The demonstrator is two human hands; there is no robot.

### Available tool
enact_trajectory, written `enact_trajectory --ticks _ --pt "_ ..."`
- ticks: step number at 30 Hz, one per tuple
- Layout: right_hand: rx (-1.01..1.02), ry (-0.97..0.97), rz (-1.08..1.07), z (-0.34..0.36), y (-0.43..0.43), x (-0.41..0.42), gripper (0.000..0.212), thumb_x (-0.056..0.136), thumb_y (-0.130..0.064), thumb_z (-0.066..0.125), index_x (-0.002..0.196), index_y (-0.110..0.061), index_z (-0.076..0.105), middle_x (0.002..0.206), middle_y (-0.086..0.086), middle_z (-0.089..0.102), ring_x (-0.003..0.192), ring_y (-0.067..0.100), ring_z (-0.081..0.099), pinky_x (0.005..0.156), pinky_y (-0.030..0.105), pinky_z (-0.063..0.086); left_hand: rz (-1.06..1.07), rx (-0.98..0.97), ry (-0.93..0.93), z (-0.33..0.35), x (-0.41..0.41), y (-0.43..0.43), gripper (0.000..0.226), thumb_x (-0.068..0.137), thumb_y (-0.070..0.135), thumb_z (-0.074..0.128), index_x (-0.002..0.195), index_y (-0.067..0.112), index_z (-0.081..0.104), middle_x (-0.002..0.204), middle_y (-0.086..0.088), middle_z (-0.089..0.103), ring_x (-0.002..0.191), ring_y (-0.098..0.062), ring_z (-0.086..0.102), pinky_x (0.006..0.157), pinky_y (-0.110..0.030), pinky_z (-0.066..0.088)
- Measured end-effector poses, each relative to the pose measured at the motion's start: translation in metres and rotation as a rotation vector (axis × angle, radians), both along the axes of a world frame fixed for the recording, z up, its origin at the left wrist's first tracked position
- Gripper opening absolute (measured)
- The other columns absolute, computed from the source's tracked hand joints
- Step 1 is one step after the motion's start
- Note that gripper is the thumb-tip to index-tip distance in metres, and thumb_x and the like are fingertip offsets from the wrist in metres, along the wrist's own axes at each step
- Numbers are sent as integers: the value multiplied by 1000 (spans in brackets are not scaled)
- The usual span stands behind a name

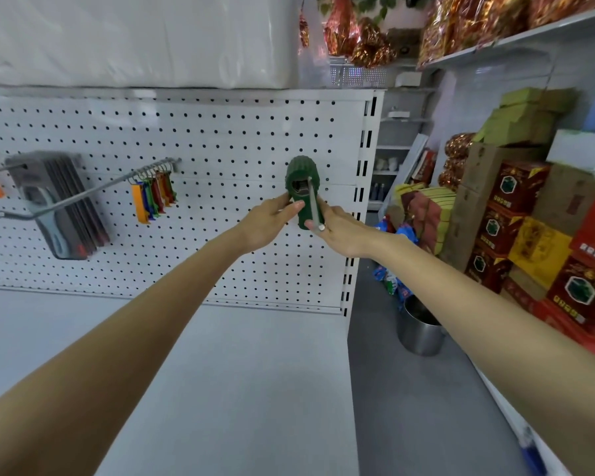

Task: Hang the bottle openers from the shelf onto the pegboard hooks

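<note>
A stack of dark green bottle openers sits on a metal peg hook that juts out of the white pegboard. The hook passes through the openers' hole. My left hand holds the stack's left side, thumb on its front. My right hand holds the lower right side, fingers by the hook's white tip. Further left, several coloured openers hang on another long hook.
Grey packaged tools hang at the left of the pegboard. The white shelf lies below it. On the right stand red and yellow boxes, a steel pot on the floor, and wrapped goods on an upper shelf.
</note>
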State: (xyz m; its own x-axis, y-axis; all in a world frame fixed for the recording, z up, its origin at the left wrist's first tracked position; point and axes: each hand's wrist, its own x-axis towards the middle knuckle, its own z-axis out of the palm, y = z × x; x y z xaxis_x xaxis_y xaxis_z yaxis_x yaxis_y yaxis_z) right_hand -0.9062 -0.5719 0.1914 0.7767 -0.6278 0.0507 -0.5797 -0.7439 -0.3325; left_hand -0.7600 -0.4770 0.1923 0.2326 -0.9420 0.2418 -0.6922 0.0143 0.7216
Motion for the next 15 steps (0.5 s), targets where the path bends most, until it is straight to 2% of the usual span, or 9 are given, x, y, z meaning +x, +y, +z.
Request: enact_trajectory --ticks 3,5,9,12,15 --pt "3 -9 -20 1 3 -1 70 100 -52 26 152 -22 -10 153 16 25 137 33 31 110 45 31 -8 2 12 -2 0 0 46 102 39 35 144 21 38 144 -7 48 135 -23 39 106 -29 28" --pt "11 -13 -32 1 6 -4 70 100 -52 26 153 -21 -9 152 17 26 137 33 32 110 45 31 -17 15 16 -4 -1 1 49 101 41 35 146 21 37 144 -6 48 135 -23 40 110 -33 28" --pt "38 -4 -73 -1 12 -12 70 100 -50 26 152 -17 -9 156 16 18 142 31 23 113 40 25 -31 34 11 -7 -2 7 51 100 43 35 148 23 33 143 -4 49 133 -26 43 107 -37 33" --pt "41 5 -112 -4 22 -19 72 100 -51 25 152 -14 -8 160 11 9 146 27 13 115 37 18 -21 51 -59 -10 -3 21 57 99 49 36 150 25 28 151 0 39 138 -19 36 108 -29 26" --pt "38 -8 -182 -12 35 -27 73 99 -54 23 153 -15 -8 161 8 3 147 26 10 115 40 16 8 66 -121 -16 1 39 64 96 55 37 151 27 23 155 -1 31 141 -20 32 111 -33 26"
